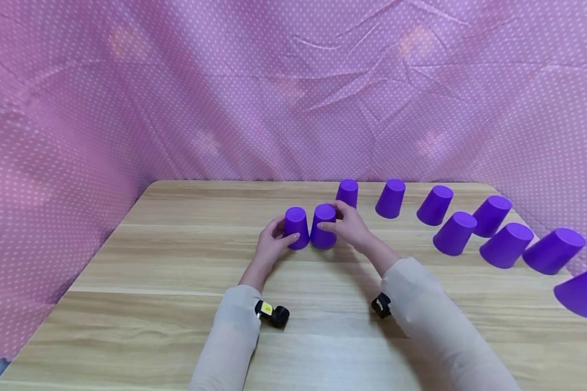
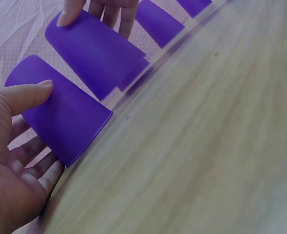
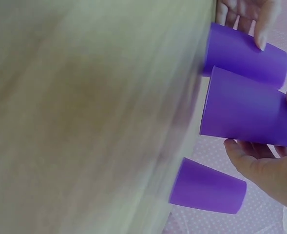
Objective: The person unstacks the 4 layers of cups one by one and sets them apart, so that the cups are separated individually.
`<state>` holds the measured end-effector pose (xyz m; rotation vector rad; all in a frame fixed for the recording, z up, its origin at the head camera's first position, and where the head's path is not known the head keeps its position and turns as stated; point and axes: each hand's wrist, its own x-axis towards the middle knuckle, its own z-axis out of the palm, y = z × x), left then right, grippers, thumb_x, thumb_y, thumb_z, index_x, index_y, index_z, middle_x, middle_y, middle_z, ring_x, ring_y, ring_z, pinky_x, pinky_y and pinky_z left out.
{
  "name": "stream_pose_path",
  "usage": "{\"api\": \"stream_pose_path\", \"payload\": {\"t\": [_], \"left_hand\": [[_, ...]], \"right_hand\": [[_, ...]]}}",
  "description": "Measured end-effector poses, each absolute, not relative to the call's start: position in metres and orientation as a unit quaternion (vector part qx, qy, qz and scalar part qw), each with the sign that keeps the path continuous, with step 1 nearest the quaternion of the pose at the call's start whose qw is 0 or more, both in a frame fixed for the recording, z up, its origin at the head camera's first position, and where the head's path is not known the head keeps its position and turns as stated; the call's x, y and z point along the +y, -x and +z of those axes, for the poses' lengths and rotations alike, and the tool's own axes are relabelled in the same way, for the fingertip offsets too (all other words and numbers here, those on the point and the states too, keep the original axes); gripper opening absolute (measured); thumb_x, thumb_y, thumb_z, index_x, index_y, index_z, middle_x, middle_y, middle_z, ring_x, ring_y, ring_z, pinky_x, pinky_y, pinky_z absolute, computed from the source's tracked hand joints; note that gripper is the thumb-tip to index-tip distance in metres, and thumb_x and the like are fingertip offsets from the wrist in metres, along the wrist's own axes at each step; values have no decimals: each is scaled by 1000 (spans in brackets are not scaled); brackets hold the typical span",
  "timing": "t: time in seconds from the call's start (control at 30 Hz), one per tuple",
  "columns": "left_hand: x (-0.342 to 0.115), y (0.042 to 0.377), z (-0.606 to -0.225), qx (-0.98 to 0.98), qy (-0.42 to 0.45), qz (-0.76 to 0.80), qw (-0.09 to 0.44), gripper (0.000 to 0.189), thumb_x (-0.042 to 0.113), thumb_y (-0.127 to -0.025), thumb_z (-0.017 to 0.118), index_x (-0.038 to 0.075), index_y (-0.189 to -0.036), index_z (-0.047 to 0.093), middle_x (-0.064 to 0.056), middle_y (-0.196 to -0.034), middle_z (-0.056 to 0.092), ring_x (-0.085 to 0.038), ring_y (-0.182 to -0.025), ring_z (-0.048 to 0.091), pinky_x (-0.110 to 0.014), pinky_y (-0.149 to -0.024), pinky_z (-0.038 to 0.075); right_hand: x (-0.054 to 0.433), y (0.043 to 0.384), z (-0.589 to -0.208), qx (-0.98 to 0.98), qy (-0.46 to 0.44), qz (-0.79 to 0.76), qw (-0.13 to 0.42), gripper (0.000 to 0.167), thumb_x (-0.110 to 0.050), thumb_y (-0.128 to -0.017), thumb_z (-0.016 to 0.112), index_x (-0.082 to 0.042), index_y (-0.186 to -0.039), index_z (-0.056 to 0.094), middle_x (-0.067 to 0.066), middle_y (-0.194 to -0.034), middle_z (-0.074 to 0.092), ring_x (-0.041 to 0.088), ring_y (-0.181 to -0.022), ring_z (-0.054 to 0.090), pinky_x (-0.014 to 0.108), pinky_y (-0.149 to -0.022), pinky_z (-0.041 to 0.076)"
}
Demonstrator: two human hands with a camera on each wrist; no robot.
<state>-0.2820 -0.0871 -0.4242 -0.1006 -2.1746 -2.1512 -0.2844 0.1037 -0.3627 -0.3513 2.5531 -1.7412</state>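
Note:
Two purple plastic cups stand side by side, mouth down, near the middle of the wooden table. My left hand (image 1: 269, 243) grips the left cup (image 1: 296, 221), thumb across the near side and fingers round the outer and far side. The thumb and fingers of my right hand (image 1: 356, 227) hold the right cup (image 1: 325, 213) near its top. In the left wrist view the left cup (image 2: 65, 114) has its rim at the table, and the right cup (image 2: 92, 46) shows a doubled, blurred rim. The right wrist view has the right cup (image 3: 250, 107) overlapping the left one.
Just behind my right hand is another upturned purple cup (image 1: 348, 191). Several more, such as this cup (image 1: 390, 199) and this nearer one (image 1: 455, 233), spread across the table's right side. A pink dotted cloth (image 1: 254, 108) hangs behind the table (image 1: 176, 260) and along its sides.

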Motion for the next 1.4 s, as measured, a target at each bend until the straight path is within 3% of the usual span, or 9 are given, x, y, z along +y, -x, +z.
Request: {"api": "stream_pose_path", "payload": {"t": [0.37, 1.4], "left_hand": [[-88, 281, -423, -711, 36, -702, 32, 59, -1, -69, 67, 0, -123, 42, -20, -120, 46, -28, -110, 43, -31, -94, 35], [-87, 280, -423, -720, 33, -692, 35, 58, 1, -71, 67, 1, -123, 43, -19, -119, 46, -27, -110, 42, -31, -94, 34]], "right_hand": [[130, 281, -351, 821, 102, -561, 20, 52, -11, -74, 66, -3, -120, 42, 16, -114, 49, 27, -105, 46, 37, -89, 39], [238, 271, -357, 839, 23, -542, -46, 55, -15, -78, 63, 5, -123, 38, 24, -117, 45, 31, -106, 42, 40, -92, 36]]}}
